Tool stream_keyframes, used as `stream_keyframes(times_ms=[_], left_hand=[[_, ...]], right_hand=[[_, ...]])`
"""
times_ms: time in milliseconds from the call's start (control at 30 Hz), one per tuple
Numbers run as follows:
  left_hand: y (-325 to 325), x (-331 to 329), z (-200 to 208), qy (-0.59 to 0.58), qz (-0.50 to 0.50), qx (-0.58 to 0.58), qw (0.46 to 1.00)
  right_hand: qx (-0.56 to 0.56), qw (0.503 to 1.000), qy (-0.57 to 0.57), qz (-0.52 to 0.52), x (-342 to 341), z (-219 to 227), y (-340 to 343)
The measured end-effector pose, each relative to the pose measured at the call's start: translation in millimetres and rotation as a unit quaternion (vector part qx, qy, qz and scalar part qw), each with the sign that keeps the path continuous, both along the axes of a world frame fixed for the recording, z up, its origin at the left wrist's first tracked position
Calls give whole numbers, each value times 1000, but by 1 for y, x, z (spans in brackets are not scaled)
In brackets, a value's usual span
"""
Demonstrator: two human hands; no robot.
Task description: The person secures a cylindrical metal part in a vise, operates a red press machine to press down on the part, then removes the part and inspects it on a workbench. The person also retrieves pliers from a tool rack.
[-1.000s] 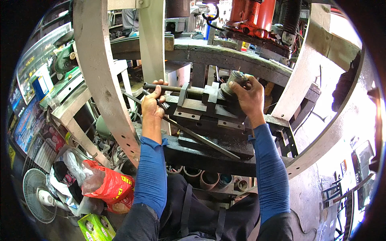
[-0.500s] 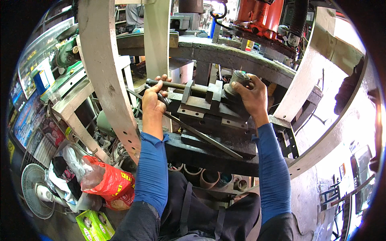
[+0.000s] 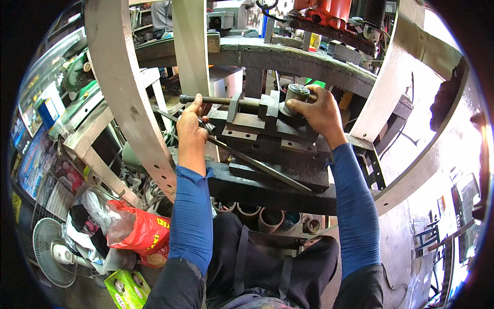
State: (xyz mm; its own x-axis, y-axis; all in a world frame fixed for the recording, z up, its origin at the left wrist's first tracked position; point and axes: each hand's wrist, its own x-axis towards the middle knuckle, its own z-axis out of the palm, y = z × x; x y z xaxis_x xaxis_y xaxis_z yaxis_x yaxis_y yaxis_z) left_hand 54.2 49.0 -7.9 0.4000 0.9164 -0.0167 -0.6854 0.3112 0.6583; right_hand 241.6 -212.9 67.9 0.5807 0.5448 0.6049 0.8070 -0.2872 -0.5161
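A dark metal vise [image 3: 257, 121] stands on the bench in front of me, its long screw [image 3: 218, 101] pointing left. My left hand [image 3: 191, 123] is closed at the screw's outer end, thumb along it and fingers partly hidden beneath. A short dark metal piece [image 3: 207, 125] sticks out from the same palm; its kind is unclear. At the vise's right end, my right hand [image 3: 321, 109] grips an upright metal cylinder [image 3: 297, 93] between thumb and fingers. The cylinder's wider lower part sits close against the vise jaw.
A long flat bar [image 3: 257, 167] slants across below the vise. Pale frame posts [image 3: 135, 98] rise on both sides. An orange jack [image 3: 321, 13] hangs above the far beam. Pipe sections [image 3: 270, 219] lie under the bench. A fan [image 3: 54, 252] and red bag [image 3: 146, 229] are lower left.
My left fingers have shifted from over the screw to lower beneath it. The right hand remains on the cylinder, which now stands more upright. The whole view has shifted slightly.
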Motion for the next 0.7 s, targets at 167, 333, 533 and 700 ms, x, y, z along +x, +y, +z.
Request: stream_keyframes(times_ms=[167, 333, 533, 700], left_hand=[[-21, -23, 3, 0, 9, -20, 1000], [-51, -36, 9, 62, 29, 32, 997], [-105, -41, 49, 127, 14, 245, 961], [-128, -28, 66, 111, -19, 277, 954]], right_hand=[[-19, 1000, -4, 23, 0, 6, 4], [-7, 997, -44, 68, 7, 2, -4], [-54, 994, -16, 95, 14, 6, -4], [-34, 997, -9, 68, 20, 1, 0]])
